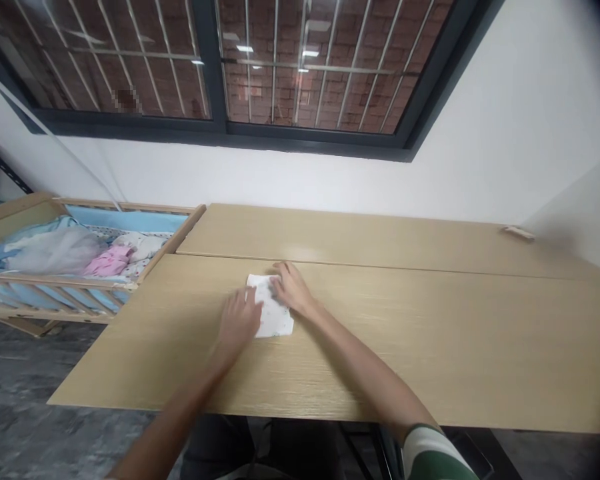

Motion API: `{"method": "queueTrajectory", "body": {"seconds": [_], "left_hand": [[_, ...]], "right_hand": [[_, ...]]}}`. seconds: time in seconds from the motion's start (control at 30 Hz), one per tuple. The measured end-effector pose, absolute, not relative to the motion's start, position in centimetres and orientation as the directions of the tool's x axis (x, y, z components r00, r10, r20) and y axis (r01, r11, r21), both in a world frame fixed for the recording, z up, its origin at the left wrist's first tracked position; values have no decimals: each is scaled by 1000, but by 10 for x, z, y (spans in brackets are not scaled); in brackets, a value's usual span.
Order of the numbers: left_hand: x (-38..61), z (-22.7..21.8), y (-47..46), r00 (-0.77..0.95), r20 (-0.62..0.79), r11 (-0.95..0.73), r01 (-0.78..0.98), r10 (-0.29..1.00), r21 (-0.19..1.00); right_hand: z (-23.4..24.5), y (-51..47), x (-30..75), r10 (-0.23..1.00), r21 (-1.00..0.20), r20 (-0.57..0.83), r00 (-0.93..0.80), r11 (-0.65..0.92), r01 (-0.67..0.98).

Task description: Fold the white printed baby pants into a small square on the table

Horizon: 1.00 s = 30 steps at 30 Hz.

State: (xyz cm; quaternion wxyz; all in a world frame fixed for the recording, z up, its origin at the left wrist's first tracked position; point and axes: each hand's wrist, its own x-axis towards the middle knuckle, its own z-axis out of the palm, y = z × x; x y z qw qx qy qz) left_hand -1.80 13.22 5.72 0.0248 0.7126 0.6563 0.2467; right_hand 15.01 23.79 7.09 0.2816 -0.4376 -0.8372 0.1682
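The left hand (237, 317) lies palm down, its fingers close together and pointing toward the far edge of the tabletop (430, 347), over the left side of a thin white sheet (274, 320). The right hand (293, 290) comes in from the other side, its wrist bent and its fingers reaching leftward over the sheet's far right corner. Both grips look narrow and low; the hands are partly blurred, and it cannot be told whether either one pinches the sheet or only rests against it. The left forearm (187, 397) crosses the near edge steeply, while the right forearm (363, 357) slants in over it at a lower angle from a striped sleeve (435, 453).

The sheet is left of the tabletop's middle, just short of a long seam (380, 266) and well apart from the near edge. To the right, a broad stretch of wood runs to the right edge, with a small pale object (519, 233) near the far right corner. A wooden cot (173, 245) stands against the far left corner
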Motion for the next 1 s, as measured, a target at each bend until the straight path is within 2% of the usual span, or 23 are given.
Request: {"method": "queueTrajectory", "body": {"seconds": [0.07, 0.13, 0.2, 0.27, 0.37, 0.5, 0.67, 0.77, 0.9, 1.0], "left_hand": [[-5, 42, 88, 65, 411, -192, 941, 909, 277], [7, 25, 51, 90, 441, -201, 956, 893, 214], [13, 12, 28, 117, 434, -207, 964, 893, 166], [14, 4, 20, 138, 419, -211, 968, 897, 133], [12, 2, 23, 130, 436, -204, 971, 890, 128], [10, 6, 29, 114, 475, -213, 964, 873, 160], [9, 2, 30, 110, 467, -212, 962, 878, 172], [9, -1, 31, 105, 484, -213, 961, 869, 174], [4, -1, 35, 122, 483, -222, 963, 867, 155], [-13, 3, 45, 183, 436, -289, 939, 881, 188]], "right_hand": [[86, 212, 147, 679, -445, 321, -660, 724, 528], [93, 184, 140, 488, -423, 250, -836, 832, 359], [87, 162, 132, 318, -439, 171, -933, 872, 217], [74, 151, 125, 238, -463, 103, -966, 871, 165], [52, 158, 121, 259, -465, 19, -966, 857, 221], [36, 201, 118, 362, -383, -5, -932, 860, 336], [33, 260, 114, 486, -275, 52, -872, 847, 456], [33, 278, 112, 507, -248, 89, -858, 845, 473], [36, 279, 116, 546, -256, 140, -826, 826, 502], [46, 261, 130, 620, -301, 245, -745, 779, 549]]}}
